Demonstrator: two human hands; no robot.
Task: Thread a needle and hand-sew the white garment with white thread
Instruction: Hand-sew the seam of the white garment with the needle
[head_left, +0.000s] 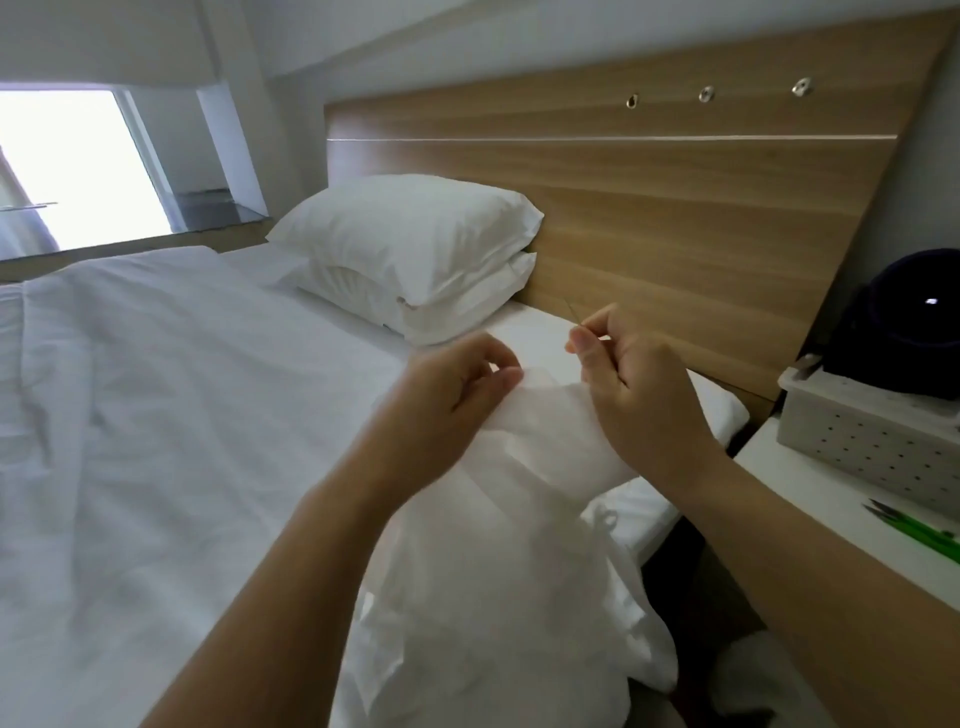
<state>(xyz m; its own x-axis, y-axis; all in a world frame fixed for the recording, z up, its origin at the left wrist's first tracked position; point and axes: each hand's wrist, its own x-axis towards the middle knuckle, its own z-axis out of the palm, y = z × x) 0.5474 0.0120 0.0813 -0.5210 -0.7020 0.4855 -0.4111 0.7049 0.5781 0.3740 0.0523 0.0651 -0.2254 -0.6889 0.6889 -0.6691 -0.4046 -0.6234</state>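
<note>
hidden: i can't make out the thread against the white garment (519, 519); needle (572, 313) shows only a thin tip | right grip (626, 387) pinches the needle just above the garment's top edge | left grip (447, 400) pinches that edge | garment drapes down over the bed (156, 415)

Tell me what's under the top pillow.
A second pillow lies under the top pillow, resting on the bed. Its upper face is covered, so anything between them cannot be seen.

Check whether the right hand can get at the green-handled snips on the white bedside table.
Probably yes, once freed: the right hand pinches the thin needle. The green-handled snips lie uncovered on the white bedside table to its right, with nothing between.
</note>
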